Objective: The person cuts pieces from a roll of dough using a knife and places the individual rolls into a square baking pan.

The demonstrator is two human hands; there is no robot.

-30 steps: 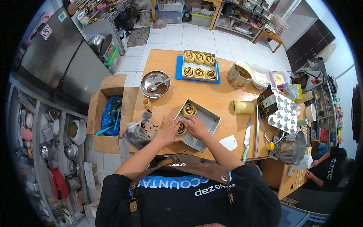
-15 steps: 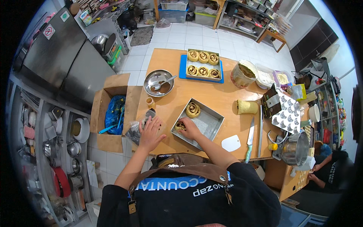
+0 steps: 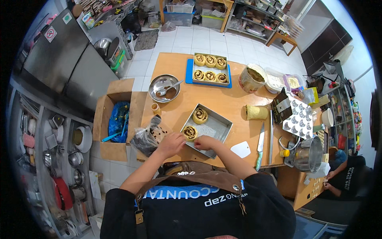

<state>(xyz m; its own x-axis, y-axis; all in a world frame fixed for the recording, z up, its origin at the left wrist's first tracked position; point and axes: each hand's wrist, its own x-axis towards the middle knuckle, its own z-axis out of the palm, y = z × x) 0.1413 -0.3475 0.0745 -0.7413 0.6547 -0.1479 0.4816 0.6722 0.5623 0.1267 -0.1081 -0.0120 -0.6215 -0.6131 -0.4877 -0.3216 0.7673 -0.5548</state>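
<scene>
Two spiral dough rolls with dark filling lie along the left side of a square metal baking pan [image 3: 223, 129]. The far one is a roll [image 3: 200, 116]; the nearer is a second roll [image 3: 190, 133]. At the pan's near left edge, my left hand [image 3: 172, 144] is closed, fingers curled beside the nearer roll. Over the pan, just right of that roll, my right hand [image 3: 205, 143] is also closed. What either hand holds, if anything, is hidden. Left of my left hand sits a clear plastic bag [image 3: 144, 140] with dark contents; small dark bits show at its right.
Behind stands a pan of rolls [image 3: 211, 68] on a blue mat. A steel bowl [image 3: 152, 88] with a spoon is at left. To the right lie a dough log [image 3: 256, 112], a white scraper [image 3: 240, 150], a knife [image 3: 260, 141] and a metal rod [image 3: 270, 137]. A co-worker's hand [image 3: 329, 175] shows far right.
My left hand has moved right from the plastic bag to the pan's edge and closed. My right hand has drawn back from the nearer roll, which now lies uncovered.
</scene>
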